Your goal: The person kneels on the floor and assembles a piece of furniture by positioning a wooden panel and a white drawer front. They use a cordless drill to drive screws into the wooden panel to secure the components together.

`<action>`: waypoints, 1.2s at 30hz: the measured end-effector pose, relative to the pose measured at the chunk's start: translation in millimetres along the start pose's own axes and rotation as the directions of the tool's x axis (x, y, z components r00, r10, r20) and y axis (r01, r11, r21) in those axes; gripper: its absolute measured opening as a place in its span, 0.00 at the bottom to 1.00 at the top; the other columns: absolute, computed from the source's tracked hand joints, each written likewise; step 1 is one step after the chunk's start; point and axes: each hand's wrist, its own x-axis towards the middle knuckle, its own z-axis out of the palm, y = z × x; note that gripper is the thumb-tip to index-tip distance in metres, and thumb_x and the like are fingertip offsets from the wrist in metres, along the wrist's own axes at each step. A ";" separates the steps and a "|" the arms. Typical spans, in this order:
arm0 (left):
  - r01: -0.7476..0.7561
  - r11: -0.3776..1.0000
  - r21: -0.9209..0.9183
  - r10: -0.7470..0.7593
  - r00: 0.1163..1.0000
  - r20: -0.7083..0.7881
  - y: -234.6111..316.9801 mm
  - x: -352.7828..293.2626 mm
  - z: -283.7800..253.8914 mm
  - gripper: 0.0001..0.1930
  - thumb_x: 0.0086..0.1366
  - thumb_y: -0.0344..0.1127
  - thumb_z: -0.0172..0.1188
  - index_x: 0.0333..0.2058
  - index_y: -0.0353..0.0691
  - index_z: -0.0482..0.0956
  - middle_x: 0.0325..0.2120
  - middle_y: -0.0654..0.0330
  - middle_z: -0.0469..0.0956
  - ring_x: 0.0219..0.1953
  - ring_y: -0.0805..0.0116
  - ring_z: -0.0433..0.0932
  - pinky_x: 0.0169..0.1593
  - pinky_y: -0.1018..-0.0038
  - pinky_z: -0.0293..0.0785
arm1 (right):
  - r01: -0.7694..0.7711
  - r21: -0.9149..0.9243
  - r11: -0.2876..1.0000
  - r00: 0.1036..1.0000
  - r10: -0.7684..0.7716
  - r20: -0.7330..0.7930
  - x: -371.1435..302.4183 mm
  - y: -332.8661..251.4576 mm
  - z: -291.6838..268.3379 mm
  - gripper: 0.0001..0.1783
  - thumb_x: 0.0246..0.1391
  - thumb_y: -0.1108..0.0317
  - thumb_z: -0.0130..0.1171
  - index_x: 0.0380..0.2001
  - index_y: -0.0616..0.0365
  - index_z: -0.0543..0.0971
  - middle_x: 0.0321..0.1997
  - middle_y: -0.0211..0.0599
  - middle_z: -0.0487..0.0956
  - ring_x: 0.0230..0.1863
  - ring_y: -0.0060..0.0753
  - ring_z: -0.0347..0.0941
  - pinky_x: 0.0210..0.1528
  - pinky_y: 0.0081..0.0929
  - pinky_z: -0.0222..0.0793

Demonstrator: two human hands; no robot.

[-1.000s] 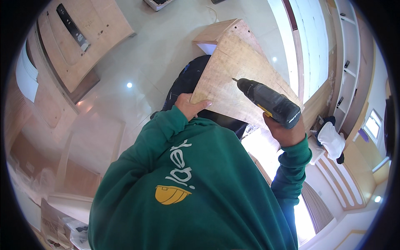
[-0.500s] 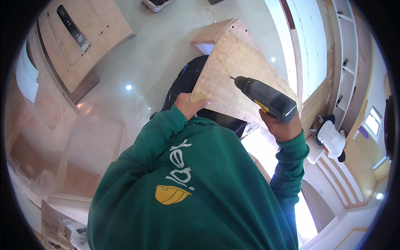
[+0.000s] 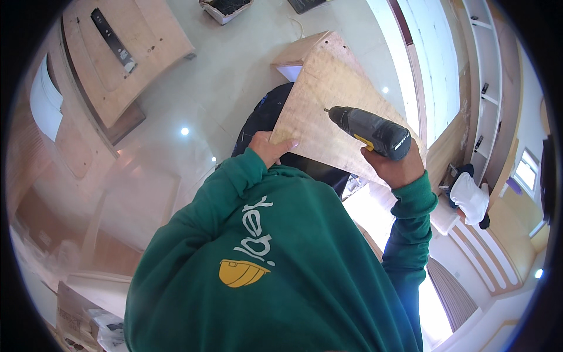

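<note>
A pale plywood box (image 3: 328, 88) rests by my dark-trousered legs, its broad panel facing up. My left hand (image 3: 271, 148) grips the panel's near left corner, thumb on top and fingers underneath. In my right hand (image 3: 400, 167) is a black and yellow cordless drill (image 3: 375, 130), held by its handle, most of which the hand hides. The drill points left across the panel, and the tip of its bit is at or just over the wood; I cannot tell whether it touches.
At upper left, a wooden panel (image 3: 158, 64) carries a dark metal strip (image 3: 111, 40). A white box with dark contents (image 3: 226, 12) sits on the shiny floor (image 3: 193, 94) at the top. White shelving (image 3: 489, 76) stands at right, near a white cloth (image 3: 469, 196).
The drill's body has swung slightly up and left, with its bit staying near the same spot on the panel. My left hand keeps its hold. The whole view has shifted slightly.
</note>
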 end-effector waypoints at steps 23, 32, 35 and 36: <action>-0.019 1.000 0.005 0.019 0.999 -0.043 1.1 -1.4 4.2 0.22 0.53 0.46 0.65 0.35 0.29 0.79 0.22 0.59 0.77 0.15 0.74 0.71 0.19 0.78 0.70 | 0.093 0.092 0.991 0.988 -0.081 -0.132 -3.6 1.0 6.4 0.23 0.38 0.64 0.66 0.42 0.53 0.75 0.31 0.43 0.80 0.34 0.45 0.77 0.38 0.34 0.72; -0.018 1.000 0.025 0.019 0.997 -0.074 -6.3 2.1 4.7 0.23 0.52 0.48 0.67 0.29 0.28 0.78 0.16 0.60 0.72 0.14 0.73 0.71 0.18 0.78 0.72 | 0.079 0.080 0.994 0.992 -0.071 -0.101 -3.7 7.9 6.8 0.19 0.40 0.67 0.64 0.39 0.61 0.76 0.33 0.46 0.79 0.35 0.41 0.77 0.40 0.30 0.72; -0.007 0.996 0.094 0.013 0.998 -0.064 0.1 1.8 1.5 0.24 0.52 0.49 0.66 0.30 0.27 0.78 0.16 0.60 0.72 0.14 0.74 0.71 0.18 0.78 0.72 | 0.015 0.130 0.991 0.997 -0.005 -0.077 -5.2 10.9 5.8 0.20 0.39 0.65 0.63 0.39 0.57 0.76 0.35 0.45 0.79 0.38 0.46 0.76 0.41 0.33 0.72; 0.002 0.995 0.098 0.004 0.998 -0.058 1.3 0.3 2.2 0.25 0.52 0.50 0.66 0.30 0.27 0.78 0.16 0.60 0.72 0.14 0.74 0.71 0.18 0.78 0.72 | 0.019 0.124 0.992 0.997 -0.010 -0.071 -5.7 10.7 4.4 0.20 0.39 0.65 0.63 0.39 0.57 0.76 0.35 0.45 0.79 0.38 0.46 0.76 0.41 0.33 0.72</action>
